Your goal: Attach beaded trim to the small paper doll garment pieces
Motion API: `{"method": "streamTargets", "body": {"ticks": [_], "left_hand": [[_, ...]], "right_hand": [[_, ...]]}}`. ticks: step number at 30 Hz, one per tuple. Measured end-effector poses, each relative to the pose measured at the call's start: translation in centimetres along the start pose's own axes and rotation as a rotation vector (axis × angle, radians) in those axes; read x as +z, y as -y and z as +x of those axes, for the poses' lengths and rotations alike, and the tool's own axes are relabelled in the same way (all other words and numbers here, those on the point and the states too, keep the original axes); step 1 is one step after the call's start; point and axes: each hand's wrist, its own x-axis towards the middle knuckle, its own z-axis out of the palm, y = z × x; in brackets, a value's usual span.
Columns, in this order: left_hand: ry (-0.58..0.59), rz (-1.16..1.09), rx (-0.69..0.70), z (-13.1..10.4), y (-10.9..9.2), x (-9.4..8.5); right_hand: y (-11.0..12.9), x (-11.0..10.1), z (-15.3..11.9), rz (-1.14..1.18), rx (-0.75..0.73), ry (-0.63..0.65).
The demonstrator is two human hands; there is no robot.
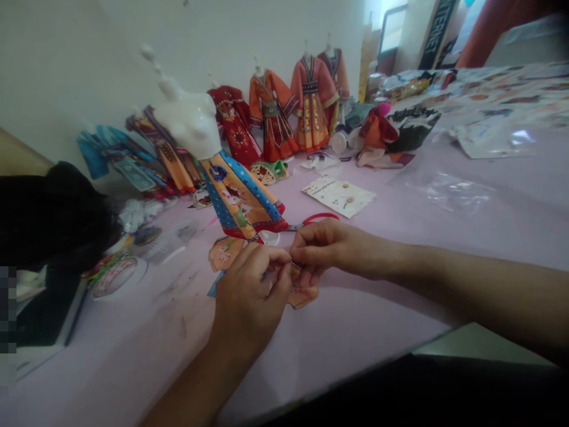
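Observation:
My left hand point(251, 296) and my right hand point(326, 246) meet over the lilac table point(355, 332), fingertips pinched together on a small orange paper garment piece point(303, 295) that sticks out below them. Just behind my hands stands a white doll mannequin point(189, 121), tilted, wearing a blue, orange and red paper skirt point(242, 198). Another orange cut-out piece point(224, 252) lies flat at the skirt's foot. Red-handled scissors point(313, 220) lie behind my right hand.
A row of dressed paper-costume mannequins point(306, 104) lines the wall. A printed card point(338, 196), clear plastic bag point(453, 193) and sticker sheets point(498, 101) lie to the right. A black bag point(48, 219) and tape roll point(113, 276) sit at left.

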Motion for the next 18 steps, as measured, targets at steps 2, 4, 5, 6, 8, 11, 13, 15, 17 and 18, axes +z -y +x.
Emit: {"method": "streamTargets", "body": {"ticks": [2,4,5,6,8,11,13,15,17,18], "left_hand": [[0.004,-0.001,-0.005,0.03,-0.05,-0.01],[0.005,-0.003,-0.006,0.06,-0.1,0.0],[0.006,-0.004,-0.005,0.07,-0.13,0.01],[0.005,-0.004,-0.005,0.08,-0.16,0.0],[0.003,-0.005,-0.012,0.06,-0.21,-0.03],[-0.003,-0.009,-0.036,0.0,-0.26,-0.07],[0.0,-0.019,-0.056,-0.03,-0.27,-0.06],[-0.006,-0.04,-0.071,-0.03,-0.26,-0.02],[-0.006,-0.058,-0.085,-0.01,-0.22,0.04],[-0.012,-0.066,-0.091,0.0,-0.2,0.07]], "right_hand": [[-0.04,-0.03,-0.03,-0.006,0.0,0.007],[-0.04,-0.02,-0.06,-0.009,0.0,0.007],[-0.03,0.0,-0.07,-0.008,-0.002,0.004],[-0.02,0.03,-0.08,-0.005,-0.003,0.001],[0.01,0.11,-0.07,0.0,-0.002,-0.006],[0.02,0.2,-0.03,0.001,0.002,-0.01],[0.0,0.19,-0.01,0.004,-0.001,-0.01],[-0.02,0.13,0.0,0.005,-0.006,-0.005],[-0.03,0.05,0.01,-0.004,-0.012,0.002],[-0.04,0.01,0.02,-0.011,-0.012,0.006]]}}
